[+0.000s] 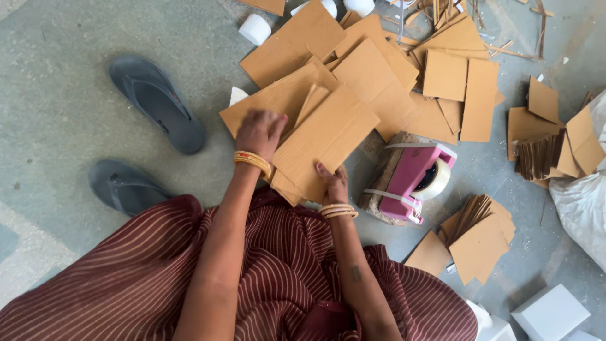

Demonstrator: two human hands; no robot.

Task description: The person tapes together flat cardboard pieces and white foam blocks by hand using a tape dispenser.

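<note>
Striped maroon cloth (158, 278) fills the bottom of the frame, draped over the lap of a person seated on a grey-green floor (57, 107), both bare forearms reaching toward twelve o'clock. Right hand (332, 183), ringed at the wrist by pale bangles (338, 211), pinches the near edge of a brown cardboard sheet (325, 140), fingers curled over it and clenched on the board. Left hand (260, 132), with yellow bangles (252, 161) at its wrist, lies palm down on the same loose stack; whether it grips a sheet or merely presses cannot be told, as it is blurred. That sheet sits dead centre, tilted, atop a wider spread of cardboard pieces (379, 69) fanning out toward twelve and one o'clock. At three o'clock from the hands, just beside the sheet, stands a pink tape dispenser (413, 180) on a rough block. Two grey sandals (154, 101) lie at nine to ten o'clock, well apart from the stack. Further cardboard piles (480, 243) rest at four o'clock, and white foam blocks (549, 312) near the lower right corner
</note>
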